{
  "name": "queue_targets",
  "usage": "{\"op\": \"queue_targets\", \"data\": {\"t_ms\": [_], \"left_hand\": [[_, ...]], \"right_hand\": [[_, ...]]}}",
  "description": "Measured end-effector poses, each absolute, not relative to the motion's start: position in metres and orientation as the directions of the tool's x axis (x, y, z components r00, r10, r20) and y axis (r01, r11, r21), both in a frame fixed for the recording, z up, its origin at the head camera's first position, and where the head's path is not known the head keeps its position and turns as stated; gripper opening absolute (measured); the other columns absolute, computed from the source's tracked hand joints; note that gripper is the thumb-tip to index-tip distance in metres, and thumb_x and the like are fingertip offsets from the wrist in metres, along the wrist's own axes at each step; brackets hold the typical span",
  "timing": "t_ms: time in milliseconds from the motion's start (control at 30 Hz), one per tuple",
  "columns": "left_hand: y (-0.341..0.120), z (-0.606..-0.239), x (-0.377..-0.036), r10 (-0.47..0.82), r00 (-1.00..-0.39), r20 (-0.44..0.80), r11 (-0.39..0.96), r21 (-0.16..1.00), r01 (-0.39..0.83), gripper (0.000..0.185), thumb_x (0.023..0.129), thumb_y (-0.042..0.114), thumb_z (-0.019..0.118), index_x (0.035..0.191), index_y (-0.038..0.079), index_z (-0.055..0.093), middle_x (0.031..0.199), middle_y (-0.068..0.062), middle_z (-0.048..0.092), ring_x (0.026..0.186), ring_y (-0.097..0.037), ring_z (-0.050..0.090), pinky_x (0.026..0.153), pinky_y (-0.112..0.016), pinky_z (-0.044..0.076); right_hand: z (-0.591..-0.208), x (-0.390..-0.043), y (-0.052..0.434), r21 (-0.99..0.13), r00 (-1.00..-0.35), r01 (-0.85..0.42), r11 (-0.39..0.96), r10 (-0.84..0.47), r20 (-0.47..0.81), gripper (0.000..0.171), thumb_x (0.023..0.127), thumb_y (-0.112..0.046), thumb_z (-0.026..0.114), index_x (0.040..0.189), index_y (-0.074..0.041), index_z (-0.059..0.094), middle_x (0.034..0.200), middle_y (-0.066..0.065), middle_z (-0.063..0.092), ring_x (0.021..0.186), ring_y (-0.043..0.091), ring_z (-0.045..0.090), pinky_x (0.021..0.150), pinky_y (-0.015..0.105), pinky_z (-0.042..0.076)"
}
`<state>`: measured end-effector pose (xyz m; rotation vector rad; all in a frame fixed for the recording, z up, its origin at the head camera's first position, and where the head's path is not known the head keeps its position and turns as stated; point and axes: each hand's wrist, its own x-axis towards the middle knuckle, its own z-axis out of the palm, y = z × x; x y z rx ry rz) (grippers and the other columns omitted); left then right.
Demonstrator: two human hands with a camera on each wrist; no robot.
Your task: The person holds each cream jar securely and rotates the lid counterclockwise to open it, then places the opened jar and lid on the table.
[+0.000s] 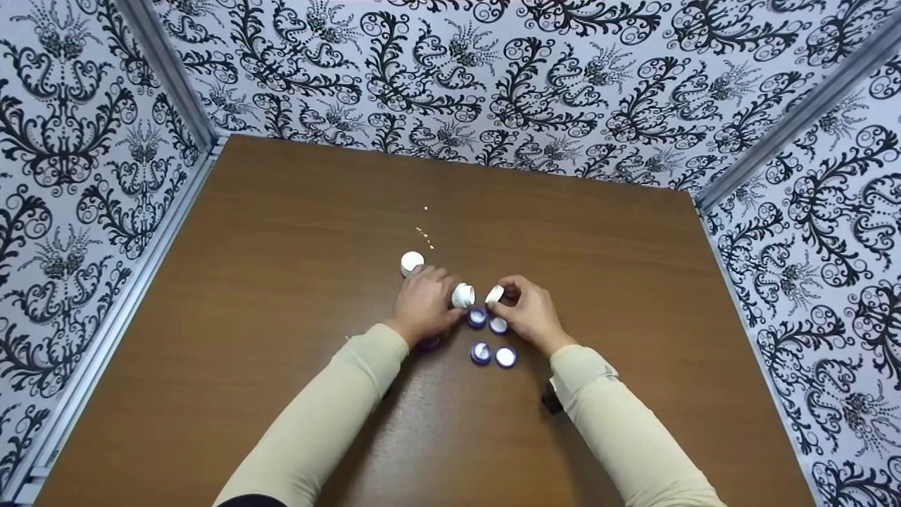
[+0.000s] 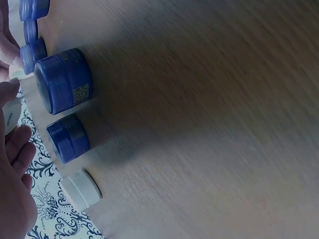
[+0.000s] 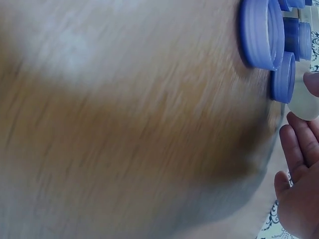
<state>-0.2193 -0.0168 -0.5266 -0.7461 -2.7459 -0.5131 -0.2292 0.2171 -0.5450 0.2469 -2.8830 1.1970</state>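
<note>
My left hand (image 1: 424, 304) holds a small white jar (image 1: 462, 295), tilted with its open mouth toward the right. In my right hand (image 1: 531, 313) a white lid (image 1: 495, 294) is pinched between thumb and fingers, a short gap from the jar's mouth. Just below the two hands lie an open purple-blue jar (image 1: 477, 317) and an upturned lid (image 1: 498, 325). Nearer to me are a second open jar (image 1: 481, 353) and another upturned lid (image 1: 505, 357). The left wrist view shows a larger blue jar (image 2: 65, 79) and a smaller blue jar (image 2: 69, 138) beside the left hand.
Beyond the left hand a white jar (image 1: 412, 262) stands on the brown table (image 1: 317, 246). Small pale crumbs (image 1: 425, 236) are scattered farther back. Patterned walls (image 1: 450, 84) enclose the table at the back and sides. Part of a purple jar (image 1: 428, 343) shows beside the left wrist.
</note>
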Motion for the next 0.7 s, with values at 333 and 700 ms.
{"op": "queue_targets", "data": {"t_ms": [333, 700], "left_hand": [[-0.0166, -0.5274, -0.2195, 0.439, -0.833, 0.337, 0.802, 0.27, 0.533, 0.039, 0.075, 0.041, 0.081, 0.097, 0.01, 0.07, 0.094, -0.003, 0.067, 0.092, -0.025, 0.06, 0.092, -0.043, 0.043], [-0.0155, -0.5246, -0.2215, 0.438, -0.841, 0.319, 0.807, 0.273, 0.524, 0.039, 0.077, 0.04, 0.08, 0.099, 0.009, 0.071, 0.1, -0.003, 0.068, 0.096, -0.024, 0.061, 0.095, -0.042, 0.043]], "right_hand": [[-0.5468, -0.2291, 0.2209, -0.691, -0.988, -0.144, 0.708, -0.142, 0.06, 0.043, 0.078, -0.022, 0.084, 0.113, -0.007, 0.066, 0.103, 0.005, 0.071, 0.098, 0.02, 0.065, 0.09, 0.037, 0.048], [-0.5412, -0.2304, 0.2238, -0.642, -0.983, -0.166, 0.748, -0.179, 0.045, 0.04, 0.078, -0.023, 0.082, 0.114, -0.009, 0.071, 0.104, 0.004, 0.068, 0.096, 0.021, 0.063, 0.087, 0.039, 0.048]]}}
